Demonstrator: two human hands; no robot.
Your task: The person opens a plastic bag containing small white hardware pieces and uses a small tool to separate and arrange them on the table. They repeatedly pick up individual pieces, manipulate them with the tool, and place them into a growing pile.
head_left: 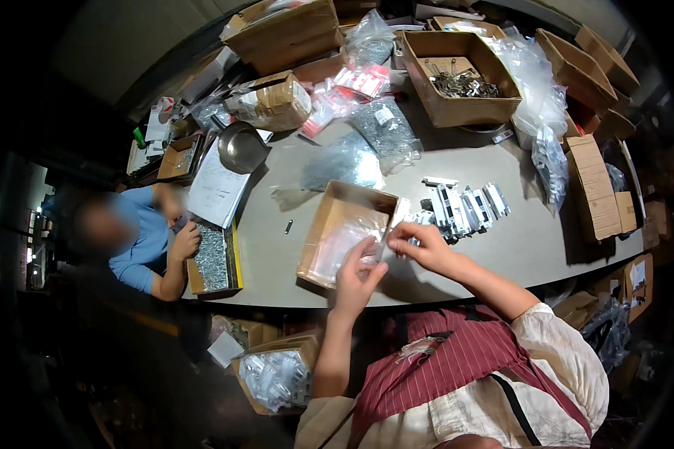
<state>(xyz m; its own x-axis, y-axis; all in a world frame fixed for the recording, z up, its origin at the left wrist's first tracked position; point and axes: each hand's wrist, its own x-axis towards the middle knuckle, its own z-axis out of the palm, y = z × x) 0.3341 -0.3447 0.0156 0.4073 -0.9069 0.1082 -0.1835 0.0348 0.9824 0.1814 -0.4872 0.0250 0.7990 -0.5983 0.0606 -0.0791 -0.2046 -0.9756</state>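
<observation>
Both hands meet over the desk's near edge, at the right rim of a shallow cardboard box. Left hand has fingers curled w/ thumb pinching a small clear plastic bag; right hand pinches the bag's other side, fingertips closed tight on it. Can't tell if anything's inside the bag. More clear bags lie flat in the box. Just beside the right hand, toward desk centre, a row of small white-and-metal parts. Far edge: open carton w/ metal hardware. At the left edge another person's hand rests by a tray of small metal pieces.
</observation>
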